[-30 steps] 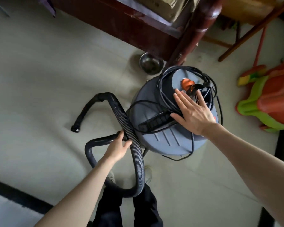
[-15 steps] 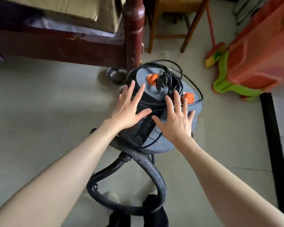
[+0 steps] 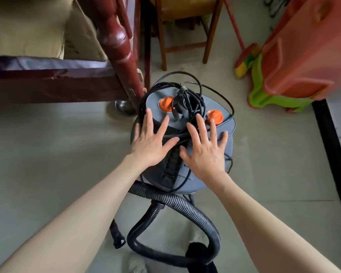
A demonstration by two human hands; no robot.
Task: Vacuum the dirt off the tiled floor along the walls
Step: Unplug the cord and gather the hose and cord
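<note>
Both hands flat, fingers spread, gripping nothing: left hand [image 3: 151, 143] and right hand [image 3: 204, 152] press on the grey vacuum [image 3: 187, 174] lid, over its black cord [image 3: 187, 99]. Vacuum stands on tiled floor [image 3: 47, 154] beside red bedpost [image 3: 116, 46]; hose [image 3: 185, 205] loops near person's feet.

A home bedroom: wooden bed frame [image 3: 57, 83], chair [image 3: 185, 26] (toy slide [image 3: 295, 56] nearby), tiled floor [image 3: 47, 154].
</note>
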